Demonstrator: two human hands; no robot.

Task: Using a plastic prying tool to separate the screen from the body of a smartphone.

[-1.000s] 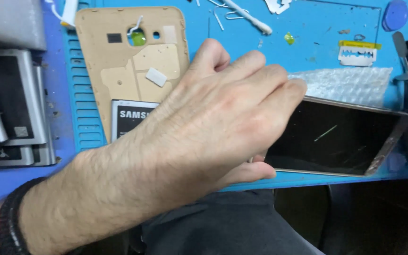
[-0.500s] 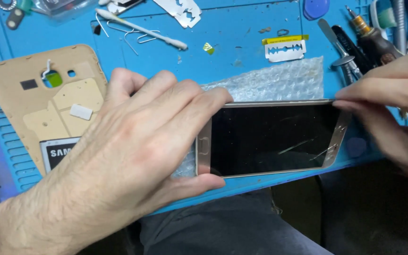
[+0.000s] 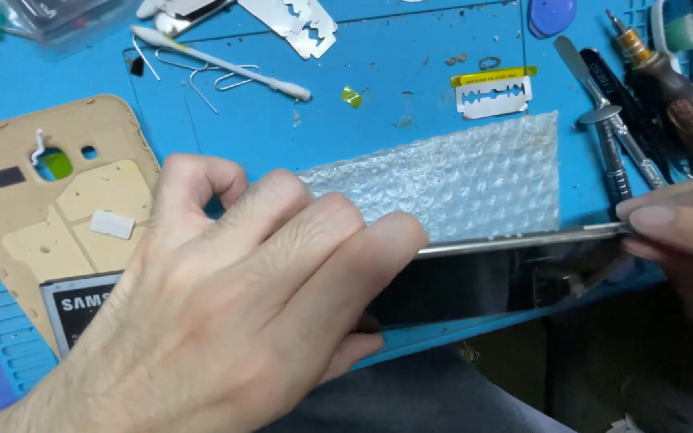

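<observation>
Two bare hands steady a dark-screened phone (image 3: 507,277) at the near edge of a blue work mat (image 3: 378,88), the handset tipped so its glass catches reflections. Its long axis runs left to right across the person's body, its metal rim showing as a bright line from one hand to the other. The left hand (image 3: 234,321) lies palm down over the phone's left end, fingers spread across the top and thumb tucked beneath the near edge, clasping that end. The right hand (image 3: 683,240), entering from the right edge of the frame, pinches the phone's far right corner between its fingertips (image 3: 651,216); whether anything else is held there cannot be told. Just behind the handset lies a sheet of bubble wrap (image 3: 459,180), touching or nearly touching its upper rim. To the left of the left hand rest a tan back cover (image 3: 66,200) and a battery (image 3: 82,309), partly hidden by the wrist. Farther back sit a razor blade (image 3: 492,96), a cotton swab (image 3: 222,62) and, at right, metal pry tools (image 3: 611,120) beside a wooden-handled screwdriver (image 3: 675,92).
</observation>
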